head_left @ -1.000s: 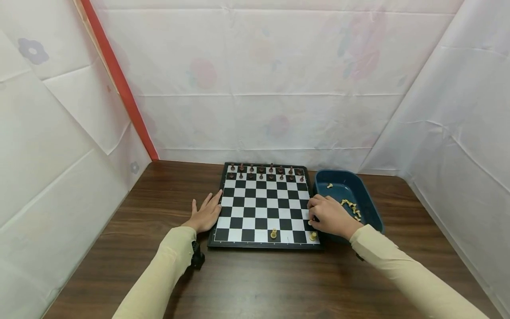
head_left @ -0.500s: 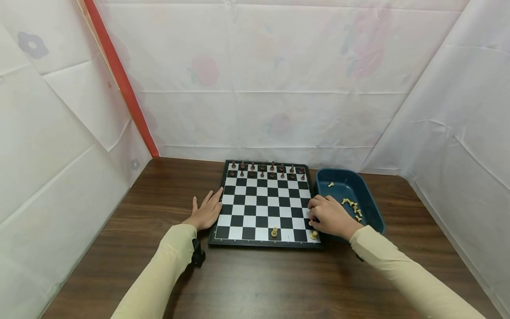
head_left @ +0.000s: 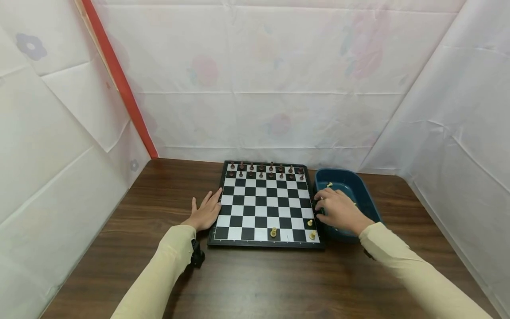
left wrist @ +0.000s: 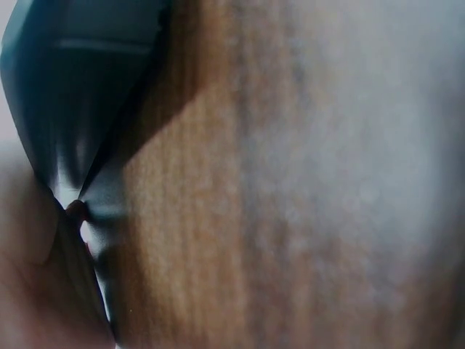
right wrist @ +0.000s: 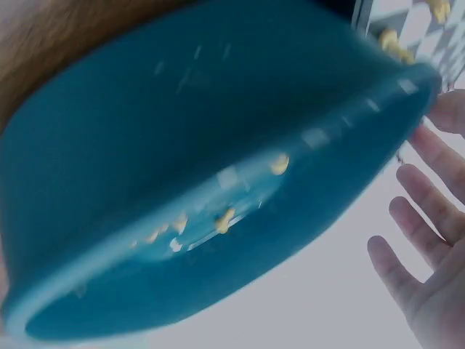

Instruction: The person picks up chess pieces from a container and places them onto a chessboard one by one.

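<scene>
My left hand (head_left: 204, 215) lies with fingers spread, its fingertips touching the left edge of the black-and-white chessboard (head_left: 260, 202). Over the near-left rim of a blue tray (head_left: 369, 203) is my right hand (head_left: 338, 212); the right wrist view shows its fingers extended and apart, holding nothing. Yellow chess pieces (right wrist: 224, 220) lie inside that tray, largely hidden by the hand in the head view. Near the board's close edge stand a taller yellow piece (head_left: 273, 231), a yellow piece (head_left: 312, 235) in the right corner, and another yellow piece (head_left: 310, 222) just behind it.
Dark red chess pieces (head_left: 260, 174) fill two rows at the board's far side. The tray stands close along the board's right edge. All of it rests on a brown wooden table (head_left: 255, 283), with white patterned sheets (head_left: 263, 79) behind and at the sides.
My right hand has let go of the yellow piece at the board's right edge and moved right over the tray. That piece now stands on its square. The left hand stays put.
</scene>
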Tool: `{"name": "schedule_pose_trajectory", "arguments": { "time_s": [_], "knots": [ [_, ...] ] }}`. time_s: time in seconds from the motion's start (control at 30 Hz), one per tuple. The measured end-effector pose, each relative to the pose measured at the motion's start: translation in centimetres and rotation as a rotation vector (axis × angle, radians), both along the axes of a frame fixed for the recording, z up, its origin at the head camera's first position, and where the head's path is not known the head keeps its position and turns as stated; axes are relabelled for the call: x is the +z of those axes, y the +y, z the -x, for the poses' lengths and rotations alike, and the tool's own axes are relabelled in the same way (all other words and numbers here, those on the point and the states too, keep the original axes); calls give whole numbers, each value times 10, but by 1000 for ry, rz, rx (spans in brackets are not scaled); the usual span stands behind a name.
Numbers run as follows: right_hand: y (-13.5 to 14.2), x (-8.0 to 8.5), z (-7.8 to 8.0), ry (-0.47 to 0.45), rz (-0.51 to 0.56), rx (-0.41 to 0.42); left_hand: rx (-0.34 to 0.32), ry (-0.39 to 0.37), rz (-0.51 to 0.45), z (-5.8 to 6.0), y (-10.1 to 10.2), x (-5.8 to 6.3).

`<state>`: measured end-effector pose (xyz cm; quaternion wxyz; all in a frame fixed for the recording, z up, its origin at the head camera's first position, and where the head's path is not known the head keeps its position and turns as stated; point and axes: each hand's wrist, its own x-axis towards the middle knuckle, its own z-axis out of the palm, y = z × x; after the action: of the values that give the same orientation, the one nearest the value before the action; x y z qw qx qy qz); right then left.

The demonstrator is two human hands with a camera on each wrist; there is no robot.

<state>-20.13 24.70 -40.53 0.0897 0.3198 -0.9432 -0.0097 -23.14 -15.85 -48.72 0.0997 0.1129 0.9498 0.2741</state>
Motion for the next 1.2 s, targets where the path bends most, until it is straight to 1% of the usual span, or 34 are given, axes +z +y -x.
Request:
{"name": "schedule_pose_trajectory", "arguments": {
  "time_s": [0.27, 0.43, 0.67, 0.83, 1.0, 1.1, 1.2],
  "knots": [
    [21, 15, 5, 51, 19, -7, 2, 5, 0, 1, 0, -1],
    [33, 16, 6, 48, 23, -15, -2, 5, -1, 2, -1, -3],
    [49, 11, 3, 40, -3, -33, -3, -3, 9, 3, -1, -3],
    [58, 4, 2, 19, -30, -32, 1, -3, 5, 3, -1, -1],
    [65, -5, 1, -12, -39, -32, 3, -1, 15, 4, 0, -4],
    [66, -12, 0, -34, -53, -20, 8, -1, 22, 5, 0, -5],
    [64, -17, -1, -31, -67, 15, 8, 5, 15, 5, 0, -6]
  ]
}}
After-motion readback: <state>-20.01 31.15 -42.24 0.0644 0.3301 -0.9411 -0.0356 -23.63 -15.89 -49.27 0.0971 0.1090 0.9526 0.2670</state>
